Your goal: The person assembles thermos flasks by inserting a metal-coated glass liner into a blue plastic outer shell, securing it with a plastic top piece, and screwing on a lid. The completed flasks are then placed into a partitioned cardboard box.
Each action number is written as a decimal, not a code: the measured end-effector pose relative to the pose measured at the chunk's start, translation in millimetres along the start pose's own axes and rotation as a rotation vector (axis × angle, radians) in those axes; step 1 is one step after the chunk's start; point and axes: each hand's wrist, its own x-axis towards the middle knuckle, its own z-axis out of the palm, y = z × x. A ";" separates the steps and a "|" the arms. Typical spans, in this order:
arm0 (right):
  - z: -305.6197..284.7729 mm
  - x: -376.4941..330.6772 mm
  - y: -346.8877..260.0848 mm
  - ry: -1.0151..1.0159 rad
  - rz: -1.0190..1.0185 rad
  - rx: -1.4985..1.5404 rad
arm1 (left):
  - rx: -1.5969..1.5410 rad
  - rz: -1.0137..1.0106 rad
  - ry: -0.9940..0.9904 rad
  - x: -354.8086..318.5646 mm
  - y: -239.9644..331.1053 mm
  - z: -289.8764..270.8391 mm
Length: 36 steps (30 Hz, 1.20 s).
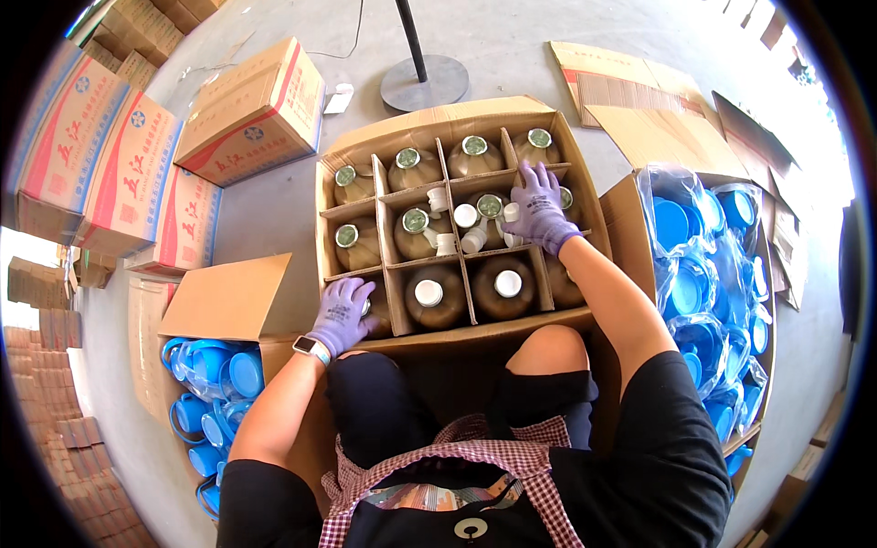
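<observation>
Bottles point(439, 311) are filling a divided carton point(429, 118), loose white pieces point(474, 240) lying among them. Well apart, the left hand point(343, 315) is curling at its near-left corner, the right hand point(542, 208) is spreading by its right edge; I can't tell if either is gripping. Blue plasticware point(671, 224) is flanking it.
</observation>
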 end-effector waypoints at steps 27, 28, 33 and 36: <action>11.4 -8.0 4.9 -0.065 -0.116 -0.242 | -0.280 -0.269 0.227 203.5 43.5 -52.3; 10.1 -3.8 0.8 -0.053 -0.122 -0.212 | -0.246 -0.299 0.100 196.8 29.5 -50.3; 23.3 1.2 1.8 0.002 -0.086 0.279 | -0.070 -0.277 -0.036 192.9 20.4 -34.3; 17.7 0.1 -0.5 0.206 0.011 0.621 | -0.071 -0.169 0.040 200.2 27.4 -29.0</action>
